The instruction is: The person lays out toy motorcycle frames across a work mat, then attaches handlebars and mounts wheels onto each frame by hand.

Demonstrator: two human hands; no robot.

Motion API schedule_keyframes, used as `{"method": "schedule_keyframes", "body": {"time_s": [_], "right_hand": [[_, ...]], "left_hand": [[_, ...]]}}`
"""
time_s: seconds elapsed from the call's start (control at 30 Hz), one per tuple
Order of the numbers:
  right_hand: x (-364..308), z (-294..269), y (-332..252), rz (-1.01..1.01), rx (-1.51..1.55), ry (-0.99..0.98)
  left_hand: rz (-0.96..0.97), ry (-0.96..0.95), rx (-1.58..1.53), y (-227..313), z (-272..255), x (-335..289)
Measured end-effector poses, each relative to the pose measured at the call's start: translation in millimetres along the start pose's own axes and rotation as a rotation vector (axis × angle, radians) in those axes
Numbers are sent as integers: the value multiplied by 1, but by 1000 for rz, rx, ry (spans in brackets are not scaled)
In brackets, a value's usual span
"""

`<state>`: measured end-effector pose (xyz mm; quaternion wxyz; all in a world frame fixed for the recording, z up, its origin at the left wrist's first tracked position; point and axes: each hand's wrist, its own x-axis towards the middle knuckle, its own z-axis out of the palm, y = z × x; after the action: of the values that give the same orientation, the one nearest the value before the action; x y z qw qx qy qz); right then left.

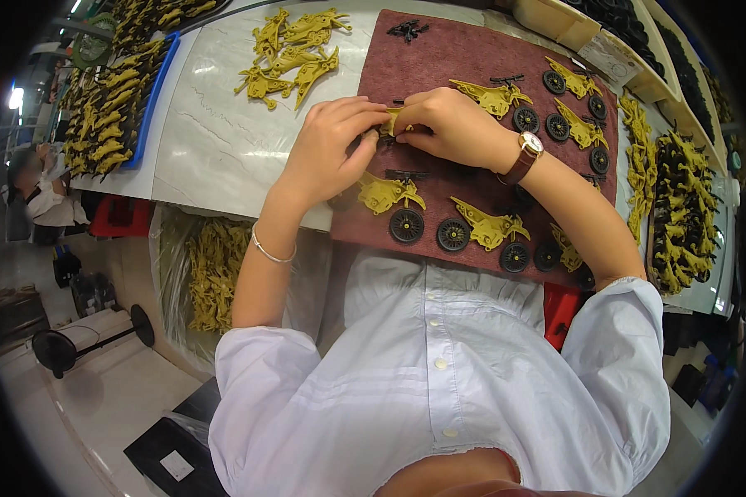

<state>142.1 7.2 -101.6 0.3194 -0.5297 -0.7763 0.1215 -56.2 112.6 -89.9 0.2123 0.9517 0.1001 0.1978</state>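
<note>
My left hand (333,145) and my right hand (457,128) meet over the maroon mat (472,45). Between them their fingers pinch a yellow plastic toy motorcycle body (392,123), mostly hidden by the fingertips. Just nearer to me lies another yellow body with a black bar and one black wheel (406,225). To its right is a yellow body (491,226) with a black wheel at each end. Beyond my right hand, a further body (487,97) has a black bar and a wheel by it. More wheeled ones (580,124) lie at the right.
Loose yellow bodies (294,51) lie on the pale tabletop (224,124). Small black parts (408,31) sit at the mat's far edge. A blue tray (153,108) of yellow-and-black pieces is at left. Bins of black parts (663,50) line the far right; a bag of yellow parts (215,273) is below.
</note>
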Motion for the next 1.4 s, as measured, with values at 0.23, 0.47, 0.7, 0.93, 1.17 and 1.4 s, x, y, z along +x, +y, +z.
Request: {"method": "schedule_keyframes", "body": {"time_s": [0.23, 0.47, 0.7, 0.93, 1.17, 1.4], "right_hand": [[0, -3, -3, 54, -14, 4], [-6, 5, 2, 56, -6, 24], [-6, 0, -8, 83, -95, -3], [-1, 6, -27, 133, -327, -123], [-10, -10, -19, 166, 0, -7], [-23, -22, -42, 390, 519, 29]], "left_hand": [[69, -101, 68, -5, -3, -5], [68, -87, 67, -5, -1, -5], [86, -70, 89, -4, 0, -4], [88, -46, 81, -7, 4, -6], [87, 19, 125, 4, 2, -5], [-51, 328, -213, 51, 17, 2]]}}
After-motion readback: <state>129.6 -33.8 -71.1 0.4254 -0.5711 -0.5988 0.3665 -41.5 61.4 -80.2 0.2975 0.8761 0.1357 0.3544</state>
